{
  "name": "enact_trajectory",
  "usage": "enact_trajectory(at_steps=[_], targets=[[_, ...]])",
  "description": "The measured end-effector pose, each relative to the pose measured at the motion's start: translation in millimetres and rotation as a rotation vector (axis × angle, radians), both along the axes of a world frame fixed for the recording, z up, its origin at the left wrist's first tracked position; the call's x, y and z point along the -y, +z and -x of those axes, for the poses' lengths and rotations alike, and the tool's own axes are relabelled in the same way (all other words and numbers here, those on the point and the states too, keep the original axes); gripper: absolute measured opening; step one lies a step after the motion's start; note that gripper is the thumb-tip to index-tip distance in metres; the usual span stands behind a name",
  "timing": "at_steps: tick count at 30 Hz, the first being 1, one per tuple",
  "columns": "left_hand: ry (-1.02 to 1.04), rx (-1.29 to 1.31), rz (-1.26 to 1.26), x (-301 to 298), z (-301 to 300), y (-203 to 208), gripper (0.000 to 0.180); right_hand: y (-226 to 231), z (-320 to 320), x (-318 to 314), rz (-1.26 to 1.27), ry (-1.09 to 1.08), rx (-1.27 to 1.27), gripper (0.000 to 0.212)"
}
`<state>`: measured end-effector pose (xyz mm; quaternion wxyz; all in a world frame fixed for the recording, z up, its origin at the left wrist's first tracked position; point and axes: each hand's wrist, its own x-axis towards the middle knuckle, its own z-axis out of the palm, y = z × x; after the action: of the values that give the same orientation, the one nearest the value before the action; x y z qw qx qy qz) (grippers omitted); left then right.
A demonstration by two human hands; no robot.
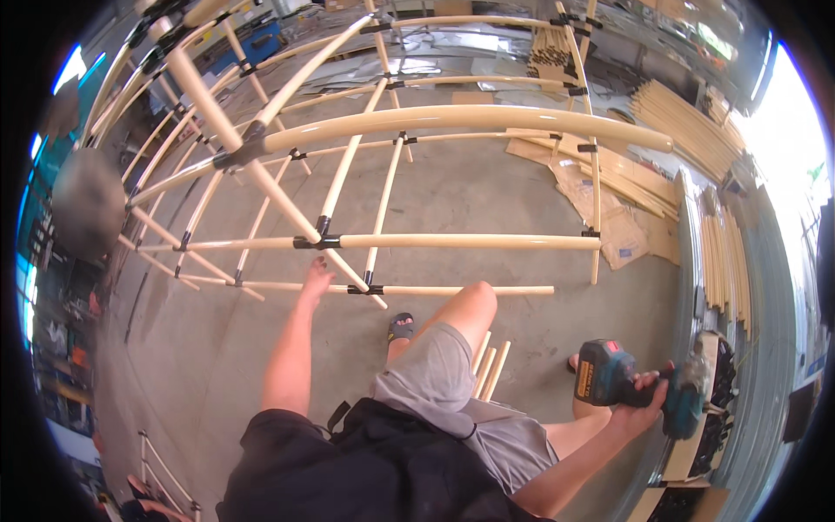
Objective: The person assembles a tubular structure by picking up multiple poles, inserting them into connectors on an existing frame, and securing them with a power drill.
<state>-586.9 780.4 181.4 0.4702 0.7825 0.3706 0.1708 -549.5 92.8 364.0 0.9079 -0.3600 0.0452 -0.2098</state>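
Note:
In my right hand (645,402), at the lower right, is a cordless drill (684,407), its teal and black body beyond my fingers and its battery pack toward my knees. The fingers wrap round its grip. My left hand (318,280) reaches forward below a black pipe joint (323,241) on a frame of cream-coloured pipes (470,242). Its fingers are drawn together, with a small dark spot at their tips too small to name. A lower black joint (365,289) sits just right of that hand.
Loose cream pipes (493,370) lie on the floor by my legs. Flattened cardboard (622,230) and stacked pipes (687,122) are at the right. Long grey metal lengths (770,304) run beside boxes of black parts (696,448). Another person's arm (156,506) shows at the lower left.

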Motion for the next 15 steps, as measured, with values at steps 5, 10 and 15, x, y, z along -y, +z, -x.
enact_trajectory(at_steps=[5, 10, 15], targets=[[0.063, -0.119, -0.082, 7.6, -39.7, -8.0, 0.028, -47.9, -21.0, -19.3, 0.377, -0.017, -0.192, 0.034], [0.048, -0.045, -0.071, 21.9, -33.0, 6.8, 0.034, -82.3, -44.0, -54.9, 0.725, 0.055, -0.471, 0.022], [0.062, 0.023, -0.068, 38.9, -41.3, 20.8, 0.036, -130.3, -60.1, -88.6, 1.436, -0.11, -0.264, 0.024]])
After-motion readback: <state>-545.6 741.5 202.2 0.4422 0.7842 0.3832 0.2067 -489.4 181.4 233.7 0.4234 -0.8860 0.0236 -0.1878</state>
